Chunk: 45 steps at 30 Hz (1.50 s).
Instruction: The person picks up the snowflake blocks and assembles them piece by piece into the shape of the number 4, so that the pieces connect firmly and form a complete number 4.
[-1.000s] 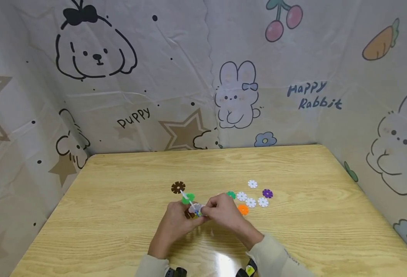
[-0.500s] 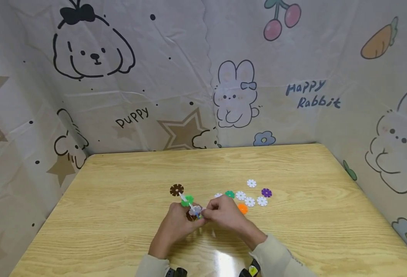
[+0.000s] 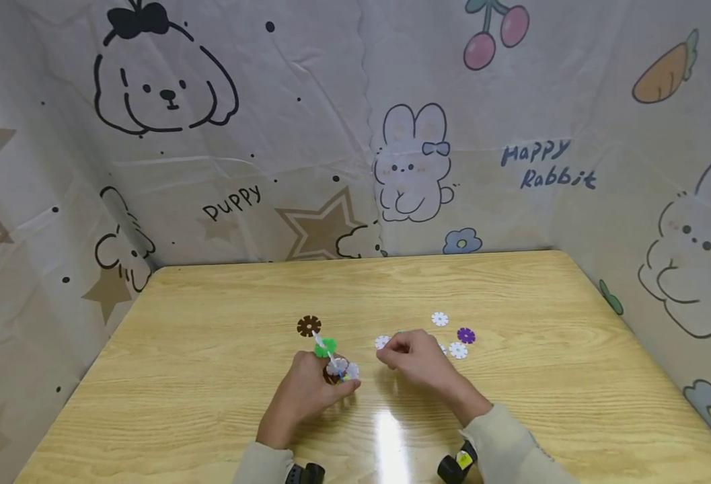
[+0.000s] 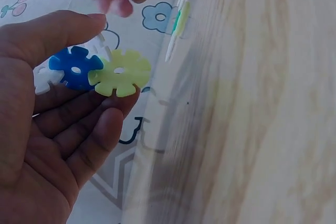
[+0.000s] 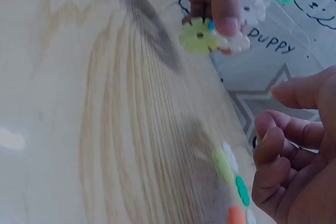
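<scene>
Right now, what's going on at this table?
A person's left hand is holding a cluster of joined plastic discs, with a yellow disc and a blue disc among them. The right hand is apart from the cluster, over by the loose discs on the table; I can't tell whether it holds one. Those loose discs include white, purple and orange ones.

A screened-off tabletop nook: wood-grain table (image 3: 210, 316), cartoon-printed sheeting (image 3: 313, 128) on three sides
</scene>
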Each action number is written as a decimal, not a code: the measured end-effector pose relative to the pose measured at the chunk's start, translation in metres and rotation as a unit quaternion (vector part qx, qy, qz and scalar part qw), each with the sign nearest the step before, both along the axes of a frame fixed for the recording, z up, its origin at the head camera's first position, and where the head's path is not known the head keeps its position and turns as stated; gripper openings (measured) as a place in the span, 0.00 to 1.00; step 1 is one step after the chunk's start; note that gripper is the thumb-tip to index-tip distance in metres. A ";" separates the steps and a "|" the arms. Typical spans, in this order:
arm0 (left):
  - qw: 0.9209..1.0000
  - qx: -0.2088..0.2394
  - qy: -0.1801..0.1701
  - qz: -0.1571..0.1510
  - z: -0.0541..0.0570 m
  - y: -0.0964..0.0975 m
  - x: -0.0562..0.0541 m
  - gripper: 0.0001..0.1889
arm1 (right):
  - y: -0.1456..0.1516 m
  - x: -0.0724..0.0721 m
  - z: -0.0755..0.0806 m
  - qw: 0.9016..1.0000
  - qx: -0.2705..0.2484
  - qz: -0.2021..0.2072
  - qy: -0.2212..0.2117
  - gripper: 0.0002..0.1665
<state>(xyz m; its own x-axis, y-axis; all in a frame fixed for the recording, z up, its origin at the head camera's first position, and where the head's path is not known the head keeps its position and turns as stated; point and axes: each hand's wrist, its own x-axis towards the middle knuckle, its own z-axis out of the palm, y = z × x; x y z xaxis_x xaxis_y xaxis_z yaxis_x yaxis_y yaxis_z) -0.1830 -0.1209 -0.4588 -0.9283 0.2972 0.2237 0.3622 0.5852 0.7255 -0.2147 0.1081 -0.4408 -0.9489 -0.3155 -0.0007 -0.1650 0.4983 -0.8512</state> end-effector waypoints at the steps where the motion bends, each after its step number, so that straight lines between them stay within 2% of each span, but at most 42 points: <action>1: 1.000 0.001 0.001 0.001 0.001 0.000 0.000 0.12 | 0.001 -0.001 0.000 1.000 0.002 -0.005 0.001 0.10; 6: 1.000 -0.003 0.020 0.005 0.003 -0.002 -0.001 0.12 | 0.006 -0.007 -0.003 1.000 0.018 -0.017 0.018 0.05; 12: 1.000 -0.007 0.011 0.003 0.005 -0.004 -0.002 0.12 | 0.005 -0.018 -0.007 0.999 0.041 -0.025 0.021 0.04; 20: 1.000 -0.007 0.000 0.003 0.007 -0.004 -0.003 0.11 | -0.002 -0.037 -0.008 0.989 0.127 -0.007 0.069 0.09; 30: 1.000 -0.005 -0.019 0.008 0.007 -0.008 -0.001 0.12 | -0.013 -0.046 -0.005 0.980 0.199 -0.001 0.016 0.10; 35: 1.000 -0.006 -0.011 0.005 0.006 -0.010 0.000 0.11 | -0.017 -0.048 -0.006 0.976 0.217 -0.009 -0.020 0.10; 39: 1.000 -0.005 -0.003 0.001 0.006 -0.011 0.000 0.11 | -0.018 -0.050 -0.005 0.973 0.232 -0.004 -0.016 0.11; 45: 1.000 -0.006 -0.010 0.005 0.007 -0.011 0.001 0.11 | -0.020 -0.055 -0.002 0.968 0.249 0.013 -0.017 0.11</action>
